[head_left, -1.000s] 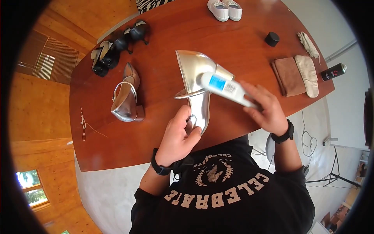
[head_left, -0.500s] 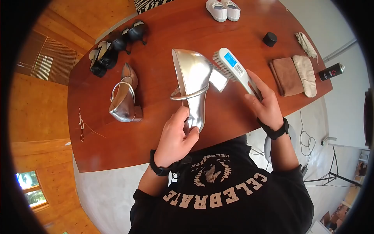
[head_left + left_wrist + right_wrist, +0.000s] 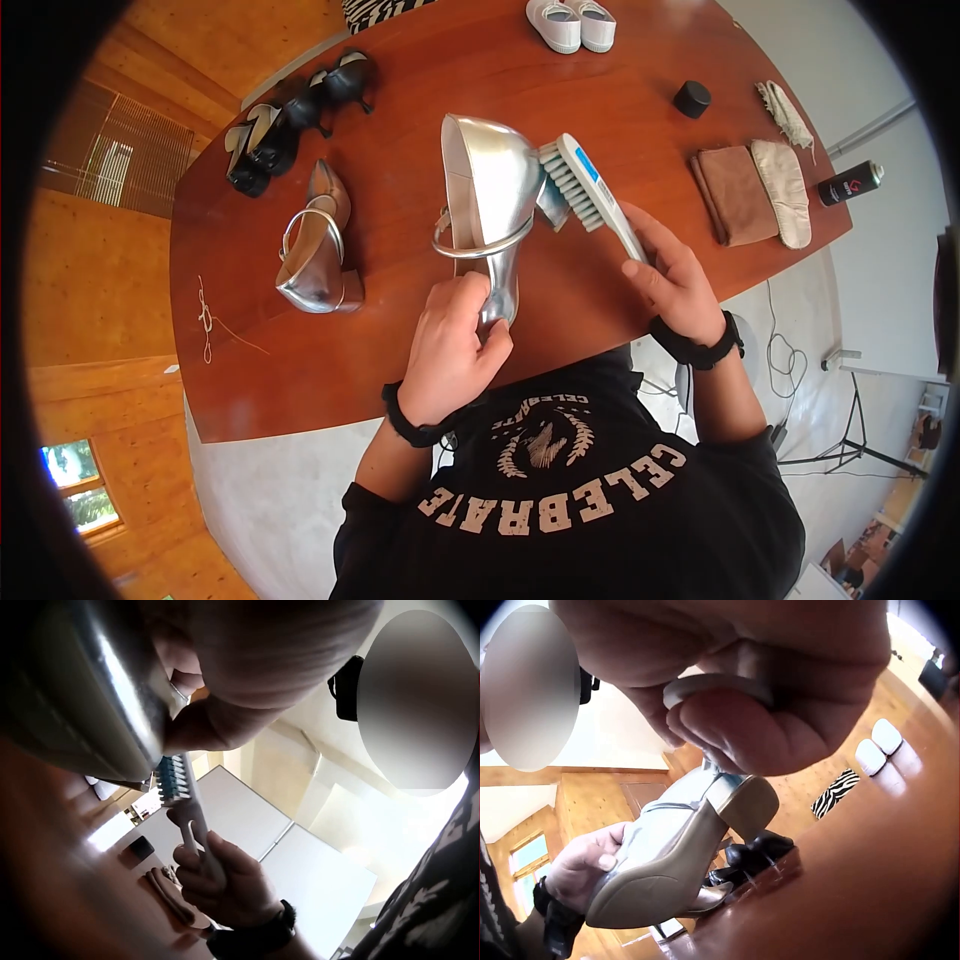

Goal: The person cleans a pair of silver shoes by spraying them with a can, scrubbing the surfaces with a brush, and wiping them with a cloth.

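My left hand (image 3: 455,350) grips a silver block-heeled shoe (image 3: 495,185) by its toe, holding it above the table with the heel end pointing away. A silver strap loops over the shoe's opening. In my right hand (image 3: 678,280) is a white-handled scrub brush (image 3: 590,190), held by its handle. Its bristles face left, right beside the back of the shoe and its block heel (image 3: 746,810). The pale sole (image 3: 652,892) shows in the right wrist view. The matching silver shoe (image 3: 325,250) stands on the table to the left.
Black heeled shoes (image 3: 300,105) stand at the far left of the table (image 3: 430,60), white sneakers (image 3: 572,25) at the far edge. On the right are a black round container (image 3: 692,98), a folded brown cloth (image 3: 732,200), a cream pad (image 3: 782,195) and a black spray can (image 3: 850,184). String (image 3: 207,320) lies left.
The brush has come off the shoe near its heel, swung right, and turned so its bristles face the shoe. The shoe has tilted slightly in my left hand, showing more of its inside.
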The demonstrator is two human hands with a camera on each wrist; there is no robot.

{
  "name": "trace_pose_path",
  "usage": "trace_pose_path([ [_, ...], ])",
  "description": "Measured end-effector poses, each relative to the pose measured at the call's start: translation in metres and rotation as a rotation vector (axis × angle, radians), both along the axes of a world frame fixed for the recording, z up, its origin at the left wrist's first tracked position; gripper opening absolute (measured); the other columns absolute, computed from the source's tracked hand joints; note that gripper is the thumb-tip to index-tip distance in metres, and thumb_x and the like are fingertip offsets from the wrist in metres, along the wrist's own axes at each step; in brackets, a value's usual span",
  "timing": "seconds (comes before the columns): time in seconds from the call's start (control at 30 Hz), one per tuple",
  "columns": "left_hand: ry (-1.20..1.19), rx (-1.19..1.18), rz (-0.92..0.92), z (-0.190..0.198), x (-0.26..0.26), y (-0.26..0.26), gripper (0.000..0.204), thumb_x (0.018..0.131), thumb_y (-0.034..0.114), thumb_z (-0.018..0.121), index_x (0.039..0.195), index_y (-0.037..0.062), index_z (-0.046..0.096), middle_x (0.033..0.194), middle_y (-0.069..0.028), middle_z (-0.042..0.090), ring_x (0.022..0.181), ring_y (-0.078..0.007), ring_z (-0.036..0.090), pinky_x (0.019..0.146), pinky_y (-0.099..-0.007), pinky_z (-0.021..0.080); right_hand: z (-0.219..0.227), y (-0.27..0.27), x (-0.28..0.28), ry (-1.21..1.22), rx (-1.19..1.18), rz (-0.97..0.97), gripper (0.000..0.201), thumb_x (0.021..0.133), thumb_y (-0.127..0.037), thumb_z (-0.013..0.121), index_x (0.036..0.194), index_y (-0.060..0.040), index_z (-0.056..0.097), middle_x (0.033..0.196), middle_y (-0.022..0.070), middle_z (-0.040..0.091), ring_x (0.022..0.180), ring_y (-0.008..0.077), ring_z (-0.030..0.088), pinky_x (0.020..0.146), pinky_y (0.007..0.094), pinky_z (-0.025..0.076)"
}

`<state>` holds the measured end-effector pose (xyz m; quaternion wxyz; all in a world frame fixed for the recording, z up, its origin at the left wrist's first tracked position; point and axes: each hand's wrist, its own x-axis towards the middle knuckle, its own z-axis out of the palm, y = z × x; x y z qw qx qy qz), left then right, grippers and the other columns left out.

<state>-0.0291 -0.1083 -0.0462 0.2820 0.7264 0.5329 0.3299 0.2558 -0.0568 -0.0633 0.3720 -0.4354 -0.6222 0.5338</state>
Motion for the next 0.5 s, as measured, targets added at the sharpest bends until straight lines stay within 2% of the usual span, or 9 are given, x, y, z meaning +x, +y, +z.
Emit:
trace_pose_path([
  [0.07,0.049,0.067,-0.028,-0.002,0.000,0.003,0.025,0.079,0.002,0.067,0.100,0.0008,0.053,0.085,-0.0175,0.056,0.080,-0.0382,0.055,0.077,-0.0482,0.045,0.000,0.006,0.002,-0.023,-0.117,-0.035,0.056,0.102,-0.015,0.061,0.152,0.0033,0.043,0.108,0.0026,0.063,0.085,0.0063,0.057,0.074,0.0211,0.047],
  [0.1,0.073,0.101,-0.039,-0.003,0.000,0.004,0.024,0.079,0.001,0.067,0.099,0.0009,0.053,0.084,-0.0172,0.056,0.080,-0.0387,0.054,0.079,-0.0488,0.044,0.000,0.006,0.002,0.005,-0.137,-0.045,0.056,0.102,-0.015,0.061,0.152,0.0030,0.043,0.102,0.0005,0.061,0.079,0.0046,0.053,0.068,0.0201,0.043],
  [0.17,0.104,0.069,-0.049,-0.005,-0.002,0.004,0.024,0.080,0.003,0.068,0.100,0.0008,0.054,0.087,-0.0173,0.056,0.084,-0.0379,0.053,0.076,-0.0472,0.043,0.000,0.006,0.000,0.061,-0.179,-0.058,0.056,0.103,-0.014,0.060,0.153,0.0024,0.044,0.091,-0.0037,0.057,0.066,0.0012,0.045,0.057,0.0180,0.036],
  [0.27,0.145,0.119,-0.064,-0.007,0.000,0.007,0.023,0.078,0.000,0.066,0.094,0.0017,0.051,0.083,-0.0151,0.055,0.082,-0.0367,0.054,0.078,-0.0472,0.042,-0.002,0.002,0.000,0.154,-0.139,0.005,0.055,0.103,-0.014,0.059,0.154,0.0008,0.044,0.086,-0.0054,0.053,0.062,0.0012,0.043,0.055,0.0179,0.035],
  [0.5,0.177,0.178,-0.118,-0.019,0.002,0.015,0.022,0.076,-0.003,0.064,0.089,0.0029,0.047,0.080,-0.0142,0.054,0.081,-0.0368,0.056,0.080,-0.0467,0.043,-0.003,0.010,0.002,0.113,-0.306,-0.024,0.053,0.105,-0.016,0.057,0.154,-0.0003,0.044,0.083,-0.0046,0.051,0.060,0.0019,0.042,0.053,0.0174,0.035],
])
